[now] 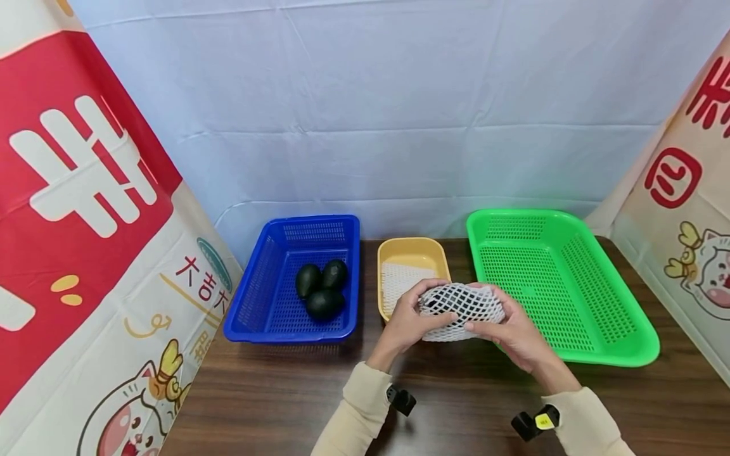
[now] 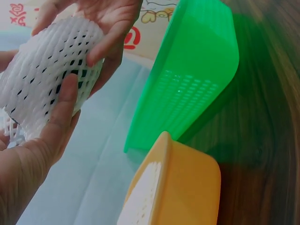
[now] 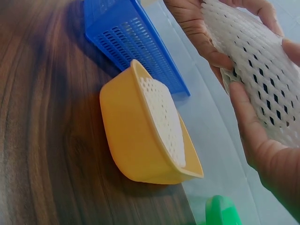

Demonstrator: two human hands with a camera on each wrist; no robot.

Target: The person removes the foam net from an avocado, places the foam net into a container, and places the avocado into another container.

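Both hands hold a white foam net sleeve (image 1: 470,305) with a dark avocado inside it, raised over the front of the table. My left hand (image 1: 412,321) grips the left end, thumb across the near side. At the other end my right hand (image 1: 518,334) curls round the net, its thumb also on the near face. In the left wrist view, dark skin shows through the stretched mesh of the sleeve (image 2: 55,65). Three dark green avocados (image 1: 325,304) lie together in the blue basket (image 1: 251,313) at the left.
Between the baskets stands a small yellow bin (image 1: 413,243) holding flat white foam nets (image 1: 402,278). A large green basket (image 1: 621,297) is at the right, close to my right hand. Behind them hangs a pale cloth (image 1: 388,126); printed banners (image 1: 74,209) flank the brown wooden table (image 1: 274,399).
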